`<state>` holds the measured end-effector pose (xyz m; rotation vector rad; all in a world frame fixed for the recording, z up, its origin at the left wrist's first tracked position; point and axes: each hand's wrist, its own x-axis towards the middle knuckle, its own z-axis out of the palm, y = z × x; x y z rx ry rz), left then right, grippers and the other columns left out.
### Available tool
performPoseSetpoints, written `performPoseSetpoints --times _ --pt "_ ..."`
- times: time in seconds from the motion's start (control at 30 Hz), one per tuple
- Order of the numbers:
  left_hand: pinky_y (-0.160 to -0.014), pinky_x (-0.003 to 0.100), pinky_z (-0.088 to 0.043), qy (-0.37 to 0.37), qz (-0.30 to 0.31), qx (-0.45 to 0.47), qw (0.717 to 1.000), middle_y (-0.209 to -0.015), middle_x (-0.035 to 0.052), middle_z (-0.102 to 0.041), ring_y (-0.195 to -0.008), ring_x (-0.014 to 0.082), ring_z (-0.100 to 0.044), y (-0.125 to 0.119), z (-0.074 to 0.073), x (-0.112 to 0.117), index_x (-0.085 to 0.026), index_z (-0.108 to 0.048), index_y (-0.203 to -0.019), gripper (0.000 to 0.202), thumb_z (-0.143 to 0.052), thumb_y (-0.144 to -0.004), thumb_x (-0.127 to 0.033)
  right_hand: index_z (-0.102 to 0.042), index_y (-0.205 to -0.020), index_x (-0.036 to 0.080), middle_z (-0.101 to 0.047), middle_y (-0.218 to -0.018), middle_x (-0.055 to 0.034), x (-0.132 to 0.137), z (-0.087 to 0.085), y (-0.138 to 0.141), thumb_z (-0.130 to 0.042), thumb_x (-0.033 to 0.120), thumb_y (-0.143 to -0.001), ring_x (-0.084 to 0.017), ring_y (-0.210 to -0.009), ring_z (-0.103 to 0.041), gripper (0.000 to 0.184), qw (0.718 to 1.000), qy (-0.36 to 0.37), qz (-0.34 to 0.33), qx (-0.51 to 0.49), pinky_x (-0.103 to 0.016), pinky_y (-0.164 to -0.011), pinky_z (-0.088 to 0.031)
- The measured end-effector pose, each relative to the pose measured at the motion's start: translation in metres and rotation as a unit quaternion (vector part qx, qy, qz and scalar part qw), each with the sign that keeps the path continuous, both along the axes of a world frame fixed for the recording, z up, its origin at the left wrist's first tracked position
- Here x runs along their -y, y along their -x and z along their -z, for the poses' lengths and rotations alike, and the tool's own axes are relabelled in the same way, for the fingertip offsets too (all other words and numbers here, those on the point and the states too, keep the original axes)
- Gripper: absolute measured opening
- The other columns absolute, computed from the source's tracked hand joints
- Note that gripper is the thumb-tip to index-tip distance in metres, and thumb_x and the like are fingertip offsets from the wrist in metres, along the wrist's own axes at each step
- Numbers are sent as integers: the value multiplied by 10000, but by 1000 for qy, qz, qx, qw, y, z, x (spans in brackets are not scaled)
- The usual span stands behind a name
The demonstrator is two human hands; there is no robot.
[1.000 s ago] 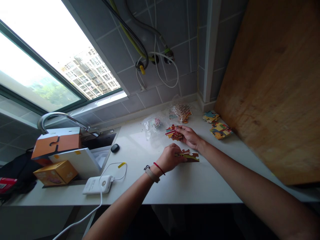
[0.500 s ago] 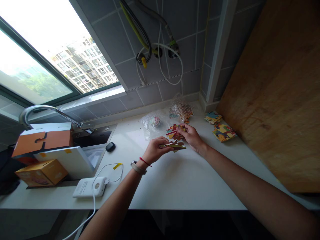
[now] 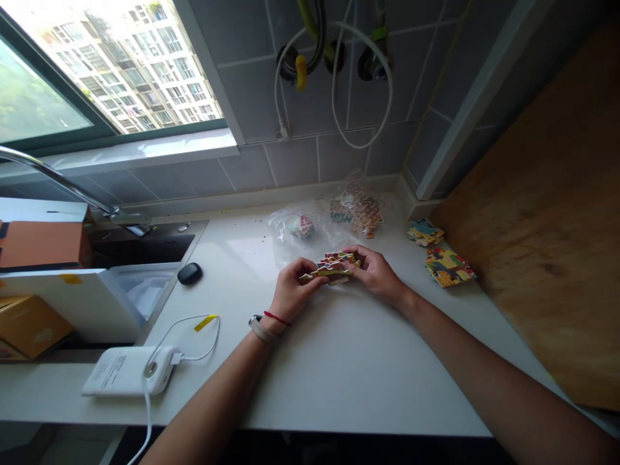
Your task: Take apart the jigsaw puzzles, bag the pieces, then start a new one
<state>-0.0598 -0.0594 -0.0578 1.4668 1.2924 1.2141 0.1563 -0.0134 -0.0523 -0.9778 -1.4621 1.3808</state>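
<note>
Above the white counter, my left hand (image 3: 294, 288) pinches a stack of jigsaw puzzle pieces (image 3: 333, 271) between thumb and fingers. My right hand (image 3: 375, 271) grips the right side of the same bunch of pieces, so the two hands are close together. Red, yellow and green printing shows on the pieces, and some are tilted edge-on. Just behind the hands lies a clear plastic bag (image 3: 285, 236) with a small colourful bundle in it. Beside it, a second clear bag (image 3: 358, 206) holds more puzzle pieces.
On the right lie two groups of puzzle pieces, a small pile (image 3: 425, 232) and a larger joined-looking one (image 3: 449, 267), near a wooden board (image 3: 533, 258). To the left are a black mouse-like object (image 3: 190, 274), a white power bank (image 3: 130, 371) with cable, boxes (image 3: 46, 244) and a sink (image 3: 145, 252).
My hands have come together, and the pieces held apart in each hand now meet in one bunch. The view has shifted closer and turned, moving the boxes leftward.
</note>
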Motion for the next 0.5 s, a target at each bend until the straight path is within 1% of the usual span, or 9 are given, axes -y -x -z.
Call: performPoseSetpoints --times 0.13,0.23,0.4,0.5 --pt "-690 245 -558 -47 -11 -45 998 -876 22 -717 -787 156 -666 3 -6 3 -185 -666 -880 212 -793 -818 -343 -719 -1089 218 -798 -1122 -88 0 -2 -1 -847 493 -776 -290 -1036 -744 436 1000 19 -8 7 -424 -959 -585" --pt "-690 239 -567 -82 -18 -57 995 -876 15 -721 -752 138 -660 4 -8 5 -183 -667 -873 172 -781 -843 -309 -719 -1105 223 -794 -1136 -94 0 -4 -2 -847 516 -781 -291 -1057 -741 455 999 20 -19 15 -434 -975 -584" --pt "-687 249 -578 -106 -4 -46 993 -860 15 -721 -735 140 -673 4 -3 4 -180 -662 -877 154 -786 -854 -268 -705 -1117 218 -792 -1112 -93 1 -3 -2 -824 529 -819 -263 -1029 -744 447 999 12 -45 16 -408 -946 -594" --pt "-675 248 -572 -115 11 -54 992 -852 13 -712 -734 142 -671 4 0 4 -183 -661 -881 143 -787 -856 -247 -696 -1133 222 -788 -1135 -90 3 -3 -2 -809 513 -843 -255 -1059 -740 427 998 20 -63 16 -396 -976 -579"
